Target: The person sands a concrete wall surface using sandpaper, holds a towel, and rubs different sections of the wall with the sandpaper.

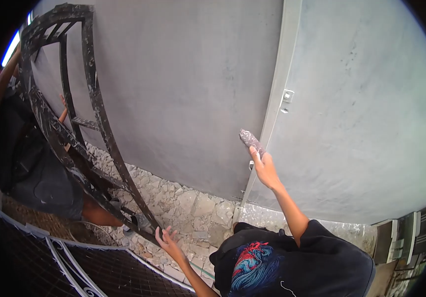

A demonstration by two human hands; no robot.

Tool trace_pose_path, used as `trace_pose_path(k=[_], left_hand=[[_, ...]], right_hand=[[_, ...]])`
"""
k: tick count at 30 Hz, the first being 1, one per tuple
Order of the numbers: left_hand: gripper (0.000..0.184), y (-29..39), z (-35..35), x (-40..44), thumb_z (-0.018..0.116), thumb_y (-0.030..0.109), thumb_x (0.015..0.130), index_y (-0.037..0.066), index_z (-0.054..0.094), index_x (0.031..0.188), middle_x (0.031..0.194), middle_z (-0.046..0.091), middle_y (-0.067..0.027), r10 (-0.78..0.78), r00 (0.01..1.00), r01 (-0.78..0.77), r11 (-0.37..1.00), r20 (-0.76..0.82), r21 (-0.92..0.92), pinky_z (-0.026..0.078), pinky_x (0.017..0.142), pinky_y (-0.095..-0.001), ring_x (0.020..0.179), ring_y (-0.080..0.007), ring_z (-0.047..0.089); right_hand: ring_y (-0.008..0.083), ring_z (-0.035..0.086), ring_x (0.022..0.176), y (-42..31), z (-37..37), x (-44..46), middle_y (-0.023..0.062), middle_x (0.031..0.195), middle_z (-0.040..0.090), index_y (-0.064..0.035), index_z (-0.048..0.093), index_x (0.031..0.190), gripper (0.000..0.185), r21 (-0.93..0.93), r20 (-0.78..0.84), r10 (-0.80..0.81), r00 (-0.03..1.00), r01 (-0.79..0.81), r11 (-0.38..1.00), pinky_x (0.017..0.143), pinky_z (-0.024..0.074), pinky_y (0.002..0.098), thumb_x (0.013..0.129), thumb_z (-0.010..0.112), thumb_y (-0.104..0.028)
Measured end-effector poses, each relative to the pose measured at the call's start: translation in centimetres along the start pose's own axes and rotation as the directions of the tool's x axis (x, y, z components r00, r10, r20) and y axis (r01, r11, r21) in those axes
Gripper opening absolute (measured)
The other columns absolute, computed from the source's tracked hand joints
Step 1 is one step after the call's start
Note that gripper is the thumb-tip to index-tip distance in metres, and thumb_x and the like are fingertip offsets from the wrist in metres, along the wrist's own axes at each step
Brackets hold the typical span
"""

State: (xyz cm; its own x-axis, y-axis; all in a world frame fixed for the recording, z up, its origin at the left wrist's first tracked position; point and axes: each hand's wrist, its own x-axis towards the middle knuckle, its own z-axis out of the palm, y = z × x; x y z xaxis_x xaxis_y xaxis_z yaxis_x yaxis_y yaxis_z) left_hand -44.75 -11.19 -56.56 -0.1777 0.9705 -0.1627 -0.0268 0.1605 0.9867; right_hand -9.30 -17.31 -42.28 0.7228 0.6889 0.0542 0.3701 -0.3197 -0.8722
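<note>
My right hand [265,168] is raised in front of the grey wall [188,89], close to a pale vertical strip [277,74]. Its fingers are closed round a long, narrow, dark piece spattered with white [250,140]; its exact kind is unclear. Lower down, my left hand [169,241] has its fingers spread with the palm partly up. It is beside the foot of a black, paint-spotted metal ladder [105,128]; whether it touches the ladder I cannot tell.
Another person in dark clothes [39,163] is behind the ladder at the left. Broken rubble [188,208] covers the ground along the wall. A dark mesh panel with a pale metal rim [99,246] is at lower left. Slatted metalwork [416,235] stands at lower right.
</note>
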Motion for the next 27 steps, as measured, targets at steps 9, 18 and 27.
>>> trace_pose_path(k=[9,18,27], left_hand=[[0.052,11.0,15.2,-4.0,0.041,0.039,0.105,0.012,0.032,0.148,0.123,0.06,-0.012,0.377,0.793,-0.334,0.926,0.478,-0.177,0.049,0.075,-0.0304,0.098,-0.0207,0.064],[0.055,19.6,28.1,-12.1,0.045,0.038,0.104,0.011,0.028,0.149,0.134,0.054,-0.0139,0.625,0.581,-0.445,0.78,0.522,-0.439,0.048,0.091,-0.0375,0.12,-0.0246,0.055],[0.067,36.8,36.4,-15.9,0.055,0.042,0.098,0.012,0.026,0.15,0.152,0.033,-0.0153,0.986,0.009,-0.916,0.074,0.164,-0.395,0.03,0.115,-0.0519,0.143,-0.0322,0.032]], right_hand=[[0.0114,0.056,0.108,0.2,-16.1,-3.7,0.0048,0.12,0.061,0.0049,0.054,0.129,0.041,0.743,-0.254,-0.142,0.957,0.287,0.604,0.096,0.0439,0.0294,0.102,0.054,-0.026],[0.0061,0.051,0.095,4.5,-26.7,-9.2,0.0017,0.112,0.059,0.003,0.056,0.125,0.039,0.531,-0.574,-0.043,0.818,0.412,0.741,0.083,0.0429,0.0235,0.104,0.05,-0.03],[0.0101,0.032,0.062,3.2,-34.1,-11.3,0.0003,0.069,0.044,0.0088,0.055,0.114,0.043,-0.036,-0.852,-0.201,0.483,0.33,0.943,0.056,0.0346,0.0317,0.108,0.037,-0.03]])
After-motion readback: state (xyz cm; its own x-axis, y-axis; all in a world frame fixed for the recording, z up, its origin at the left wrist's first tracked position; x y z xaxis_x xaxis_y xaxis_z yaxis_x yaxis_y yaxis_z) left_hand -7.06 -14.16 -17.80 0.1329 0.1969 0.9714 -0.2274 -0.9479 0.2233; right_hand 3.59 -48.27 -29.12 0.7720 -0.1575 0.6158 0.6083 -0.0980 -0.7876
